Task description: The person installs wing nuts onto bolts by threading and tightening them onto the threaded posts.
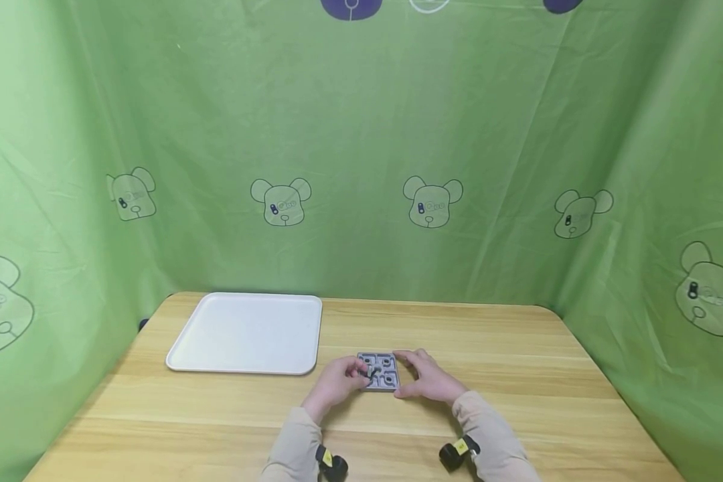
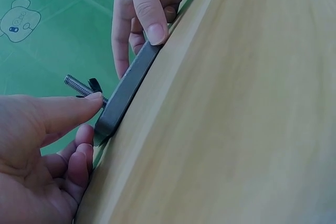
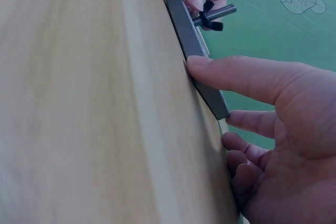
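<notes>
A square grey metal plate point(image 1: 388, 387) with recessed shapes on its top lies flat on the wooden table. From it stands a threaded bolt point(image 3: 229, 10), carrying a black wing nut point(image 3: 211, 20). My left hand point(image 1: 339, 380) is at the plate's left side, its thumb and fingers pinching the wing nut; the fingers behind are partly hidden. On the right, my right hand point(image 1: 429, 380) grips the plate's edge, with the thumb on the near side point(image 3: 199, 61) and the forefinger at the far corner.
A white rectangular tray point(image 1: 244, 333) lies at the back left of the wooden table point(image 1: 488, 341). A green curtain point(image 1: 361, 134) with bear prints surrounds the table on the back and sides. Each wrist carries a small black camera.
</notes>
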{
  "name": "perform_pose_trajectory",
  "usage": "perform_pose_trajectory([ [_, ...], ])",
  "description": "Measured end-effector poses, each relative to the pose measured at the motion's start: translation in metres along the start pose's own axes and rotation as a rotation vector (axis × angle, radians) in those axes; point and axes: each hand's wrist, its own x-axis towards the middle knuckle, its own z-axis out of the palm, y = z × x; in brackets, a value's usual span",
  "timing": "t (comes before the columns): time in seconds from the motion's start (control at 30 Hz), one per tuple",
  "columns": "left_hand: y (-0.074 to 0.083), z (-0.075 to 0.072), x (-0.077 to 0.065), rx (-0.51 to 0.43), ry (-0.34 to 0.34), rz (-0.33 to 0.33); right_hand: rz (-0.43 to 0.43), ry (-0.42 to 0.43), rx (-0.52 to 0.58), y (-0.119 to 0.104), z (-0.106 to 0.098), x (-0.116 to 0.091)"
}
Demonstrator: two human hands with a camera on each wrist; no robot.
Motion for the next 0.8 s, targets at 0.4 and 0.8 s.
perform_pose_trajectory([
  [0.4, 0.0022, 0.0014, -0.0009, 0.061, 0.000, 0.020, 0.012, -0.002, -0.001, -0.0016, 0.0002, -0.0012],
  [0.8, 0.0037, 0.0014, -0.0011, 0.048, -0.011, 0.008, 0.014, -0.004, 0.010, -0.0020, 0.0001, -0.0011],
])
